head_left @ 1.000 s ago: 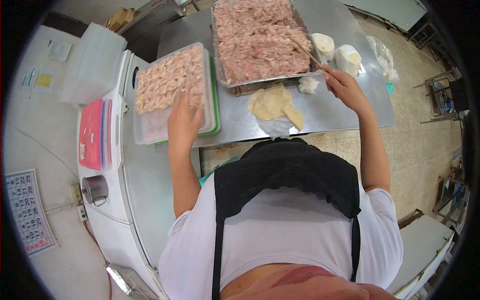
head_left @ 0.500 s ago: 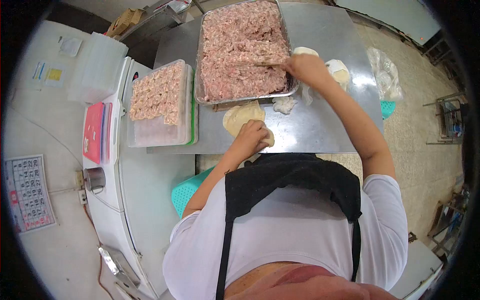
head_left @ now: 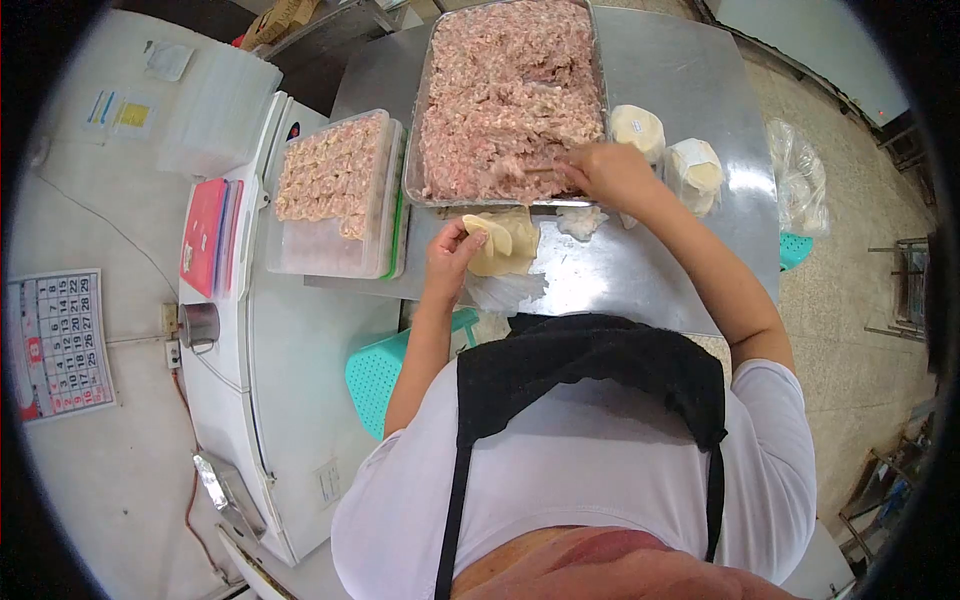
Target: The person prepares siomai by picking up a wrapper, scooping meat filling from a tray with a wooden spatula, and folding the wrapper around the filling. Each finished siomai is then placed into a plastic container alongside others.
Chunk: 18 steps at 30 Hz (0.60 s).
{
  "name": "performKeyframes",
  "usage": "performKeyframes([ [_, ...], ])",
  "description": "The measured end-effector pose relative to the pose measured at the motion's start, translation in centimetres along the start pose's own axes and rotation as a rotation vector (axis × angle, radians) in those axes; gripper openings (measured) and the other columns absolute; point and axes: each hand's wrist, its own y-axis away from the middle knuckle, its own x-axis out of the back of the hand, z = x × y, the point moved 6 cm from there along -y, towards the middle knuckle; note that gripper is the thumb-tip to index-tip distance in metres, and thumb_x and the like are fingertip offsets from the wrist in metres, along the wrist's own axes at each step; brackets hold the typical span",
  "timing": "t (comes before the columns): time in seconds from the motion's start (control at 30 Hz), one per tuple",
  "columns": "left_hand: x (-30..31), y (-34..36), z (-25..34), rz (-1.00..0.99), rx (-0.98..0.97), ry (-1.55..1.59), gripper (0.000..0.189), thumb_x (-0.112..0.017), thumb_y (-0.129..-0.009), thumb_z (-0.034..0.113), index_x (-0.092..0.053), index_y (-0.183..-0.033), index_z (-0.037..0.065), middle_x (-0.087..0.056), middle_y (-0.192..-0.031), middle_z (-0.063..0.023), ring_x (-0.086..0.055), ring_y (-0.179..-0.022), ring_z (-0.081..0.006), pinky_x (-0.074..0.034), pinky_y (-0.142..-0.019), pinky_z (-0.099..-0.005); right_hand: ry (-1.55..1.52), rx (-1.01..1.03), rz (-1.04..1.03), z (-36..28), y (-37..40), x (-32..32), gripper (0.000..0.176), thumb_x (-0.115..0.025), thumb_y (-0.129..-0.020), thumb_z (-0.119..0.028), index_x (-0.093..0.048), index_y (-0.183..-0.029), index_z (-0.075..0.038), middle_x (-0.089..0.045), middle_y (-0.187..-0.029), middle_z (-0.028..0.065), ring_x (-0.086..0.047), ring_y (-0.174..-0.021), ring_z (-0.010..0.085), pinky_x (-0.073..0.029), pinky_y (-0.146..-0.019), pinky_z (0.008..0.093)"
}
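Note:
Between its thumb and fingers my left hand (head_left: 452,255) pinches a thin round dough wrapper (head_left: 498,232), raised over more pale wrappers (head_left: 518,250) at the table's front edge. My right hand (head_left: 607,175) is closed on a thin wooden stick (head_left: 543,169), whose far end is at the minced meat (head_left: 510,90), near the front right corner of the large metal tray (head_left: 408,150). A white crumpled scrap (head_left: 580,222) lies just in front of the tray.
A plastic container (head_left: 335,255) with rows of filled dumplings stands left of the tray. Two wrapped stacks of wrappers (head_left: 638,133) (head_left: 694,176) sit at its right on the metal table (head_left: 680,60). A clear bag (head_left: 798,180) and turquoise stool (head_left: 378,372) are beyond the table.
My left hand has risen leftward off the pile with a wrapper in it. My right hand and the stick have moved slightly down in the meat. The view has shifted a little.

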Motion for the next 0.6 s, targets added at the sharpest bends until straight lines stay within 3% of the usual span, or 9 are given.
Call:
performKeyframes([
  [0.07, -0.2, 0.1, 1.9, 0.047, -0.090, -0.370, 0.029, -0.059, -0.090, 0.019, -0.062, -0.107, -0.005, -0.063, -0.107, -0.0082, -0.056, -0.102, -0.0182, -0.043, -0.089, -0.0294, 0.010, 0.029, 0.114, 0.2, -1.2, 1.4, 0.027, -0.054, -0.090, -0.033, -0.067, -0.084, -0.010, -0.062, -0.076, 0.0097, -0.063, -0.072, 0.0298, -0.051, -0.060, 0.0425],
  [0.13, -0.1, -0.4, 2.3, -0.031, -0.168, -0.362, 0.029, -0.059, -0.090, 0.018, -0.062, -0.106, -0.006, -0.062, -0.109, -0.0093, -0.056, -0.104, -0.0184, -0.043, -0.090, -0.0301, 0.163, 0.212, 0.371, -0.3, -2.7, 2.9, 0.024, -0.055, -0.089, -0.032, -0.066, -0.089, -0.011, -0.060, -0.075, 0.0095, -0.062, -0.074, 0.0290, -0.051, -0.061, 0.0421],
  [0.2, 0.0, -0.3, 2.9, -0.108, -0.252, -0.351, 0.029, -0.058, -0.089, 0.018, -0.062, -0.106, -0.007, -0.062, -0.111, -0.0104, -0.055, -0.106, -0.0186, -0.042, -0.092, -0.0308, 0.208, 0.191, 0.350, -0.5, -2.9, 2.3, 0.025, -0.054, -0.090, -0.033, -0.065, -0.092, -0.011, -0.060, -0.073, 0.0093, -0.062, -0.074, 0.0288, -0.051, -0.063, 0.0413],
  [0.27, -0.3, -0.3, 3.1, -0.192, -0.262, -0.394, 0.026, -0.057, -0.088, 0.015, -0.063, -0.104, -0.004, -0.061, -0.114, -0.0130, -0.056, -0.108, -0.0236, -0.043, -0.092, -0.0329, 0.184, 0.050, 0.043, 0.1, -2.3, 0.0, 0.026, -0.052, -0.091, -0.033, -0.064, -0.087, -0.009, -0.061, -0.076, 0.0099, -0.062, -0.075, 0.0291, -0.050, -0.063, 0.0414],
  [0.3, -0.1, -0.6, 2.8, -0.200, -0.260, -0.389, 0.026, -0.057, -0.088, 0.015, -0.063, -0.104, -0.004, -0.061, -0.114, -0.0130, -0.056, -0.108, -0.0236, -0.043, -0.092, -0.0329, 0.187, 0.042, 0.039, 0.8, -1.5, -0.3, 0.026, -0.052, -0.091, -0.033, -0.064, -0.087, -0.009, -0.061, -0.076, 0.0099, -0.062, -0.075, 0.0291, -0.050, -0.063, 0.0414],
  [0.37, -1.2, -1.0, 1.7, -0.373, -0.391, -0.771, 0.026, -0.056, -0.088, 0.016, -0.065, -0.107, 0.000, -0.061, -0.116, -0.0155, -0.056, -0.110, -0.0300, -0.042, -0.095, -0.0354, 0.089, 0.125, 0.027, 1.5, 0.0, -0.7, 0.029, -0.051, -0.092, -0.033, -0.063, -0.082, -0.008, -0.062, -0.075, 0.0107, -0.062, -0.071, 0.0311, -0.050, -0.060, 0.0423],
  [0.4, -1.5, -1.1, 1.5, -0.377, -0.390, -0.762, 0.026, -0.056, -0.088, 0.016, -0.065, -0.107, 0.000, -0.061, -0.116, -0.0155, -0.056, -0.110, -0.0300, -0.042, -0.095, -0.0354, 0.093, 0.120, 0.020, 0.7, 0.5, -0.1, 0.029, -0.051, -0.092, -0.033, -0.063, -0.082, -0.008, -0.062, -0.075, 0.0107, -0.062, -0.071, 0.0311, -0.050, -0.060, 0.0423],
  [0.47, -3.9, -0.7, 1.5, -0.591, -0.461, -0.892, 0.029, -0.055, -0.088, 0.016, -0.063, -0.110, -0.001, -0.059, -0.121, -0.0155, -0.053, -0.116, -0.0284, -0.038, -0.099, -0.0360, 0.181, -0.005, -0.149, -1.0, 2.1, 0.8, 0.031, -0.050, -0.091, -0.031, -0.063, -0.078, -0.005, -0.064, -0.071, 0.0124, -0.064, -0.067, 0.0321, -0.051, -0.059, 0.0433],
  [0.6, -5.0, -1.3, 3.3, -0.460, -0.637, -0.802, 0.024, -0.060, -0.086, 0.016, -0.066, -0.104, 0.001, -0.061, -0.116, -0.0166, -0.056, -0.110, -0.0317, -0.043, -0.095, -0.0373, 0.230, -0.140, -0.197, -4.0, 2.8, 0.5, 0.035, -0.048, -0.093, -0.032, -0.063, -0.078, -0.004, -0.065, -0.069, 0.0137, -0.064, -0.063, 0.0332, -0.051, -0.057, 0.0439],
])
